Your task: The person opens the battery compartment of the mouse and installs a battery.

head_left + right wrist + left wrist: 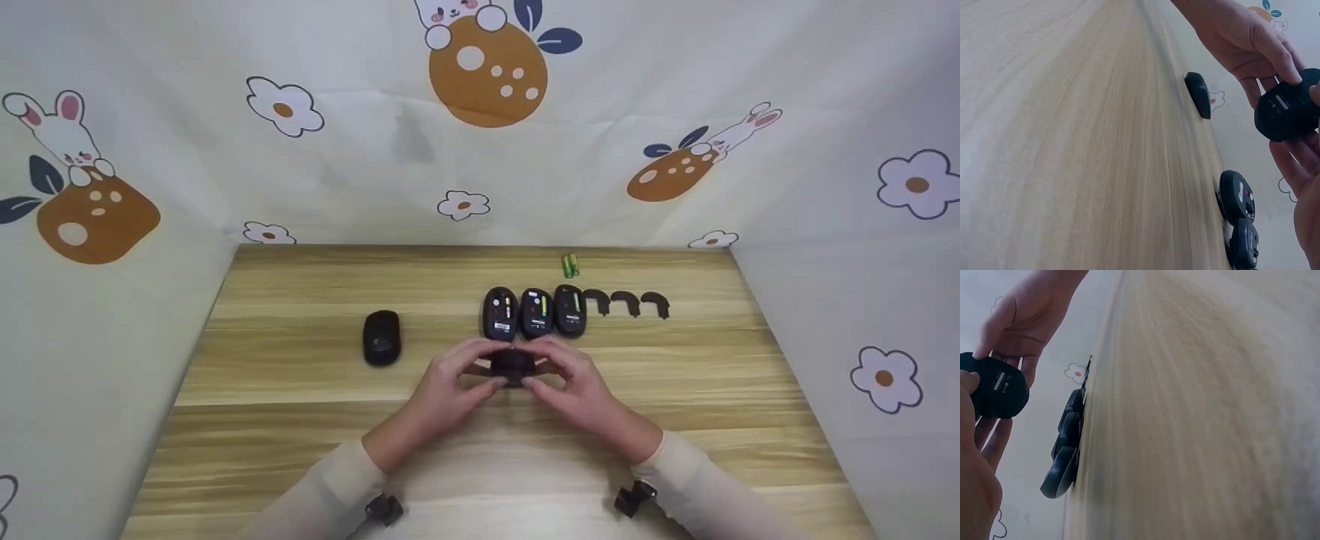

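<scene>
Between my two hands is a black computer mouse [513,367], held up above the wooden table. My left hand [448,381] grips its left side, and my right hand [576,382] grips the right side, thumbs on the near edge. In the left wrist view the underside of the held mouse [1008,395] shows small white print and a label. The right wrist view shows the same face of the mouse [1282,115], with both thumbs pressing on it. The fingers behind the mouse are partly hidden.
Beyond the hands, three black mice [537,313] lie belly up in a row, their battery slots uncovered. Several curved black covers [626,303] lie to their right. Green batteries [571,265] lie behind. Another mouse [382,339] sits at left. Patterned cloth [360,172] surrounds the table.
</scene>
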`<state>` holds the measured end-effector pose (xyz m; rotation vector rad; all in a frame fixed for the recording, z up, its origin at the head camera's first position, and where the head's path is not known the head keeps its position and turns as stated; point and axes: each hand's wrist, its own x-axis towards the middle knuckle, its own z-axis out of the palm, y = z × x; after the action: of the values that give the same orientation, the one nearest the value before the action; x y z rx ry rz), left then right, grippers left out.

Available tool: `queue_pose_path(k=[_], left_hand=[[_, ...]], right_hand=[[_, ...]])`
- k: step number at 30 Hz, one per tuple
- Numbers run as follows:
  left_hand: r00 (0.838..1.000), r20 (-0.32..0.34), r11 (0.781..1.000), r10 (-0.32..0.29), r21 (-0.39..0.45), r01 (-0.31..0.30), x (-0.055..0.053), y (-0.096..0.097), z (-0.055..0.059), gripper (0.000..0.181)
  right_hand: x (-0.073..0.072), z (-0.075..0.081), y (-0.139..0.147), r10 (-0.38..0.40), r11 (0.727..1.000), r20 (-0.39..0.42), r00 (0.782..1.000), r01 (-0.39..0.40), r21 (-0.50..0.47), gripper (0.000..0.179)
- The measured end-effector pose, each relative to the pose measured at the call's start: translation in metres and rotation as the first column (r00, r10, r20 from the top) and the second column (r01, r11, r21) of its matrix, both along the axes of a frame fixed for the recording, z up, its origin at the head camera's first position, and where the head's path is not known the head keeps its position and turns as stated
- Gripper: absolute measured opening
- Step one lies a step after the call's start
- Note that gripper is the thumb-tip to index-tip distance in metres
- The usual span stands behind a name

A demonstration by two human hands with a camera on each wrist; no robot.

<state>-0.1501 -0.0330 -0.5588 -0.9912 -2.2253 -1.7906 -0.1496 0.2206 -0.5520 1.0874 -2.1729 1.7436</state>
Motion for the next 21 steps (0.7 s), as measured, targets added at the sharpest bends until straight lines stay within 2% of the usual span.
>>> queue_pose_path(k=[8, 14, 21], left_hand=[[0.999, 0.032, 1.0, 0.005, -0.013, -0.004, 0.0012, 0.0005, 0.0, 0.054], [0.997, 0.065, 0.999, -0.033, 0.016, 0.032, 0.0006, 0.0013, 0.0014, 0.055], [0.984, 0.176, 0.999, -0.037, 0.038, 0.031, 0.0008, 0.0015, 0.0037, 0.054]], right_hand=[[0.0037, 0.0003, 0.0002, -0.022, 1.0, 0.069, 0.997, 0.02, 0.019, 0.057], [0.003, -0.0007, -0.0003, -0.007, 1.0, 0.085, 0.996, 0.007, 0.0, 0.059], [0.0024, -0.0008, -0.0006, -0.001, 1.0, 0.114, 0.994, 0.003, -0.015, 0.059]])
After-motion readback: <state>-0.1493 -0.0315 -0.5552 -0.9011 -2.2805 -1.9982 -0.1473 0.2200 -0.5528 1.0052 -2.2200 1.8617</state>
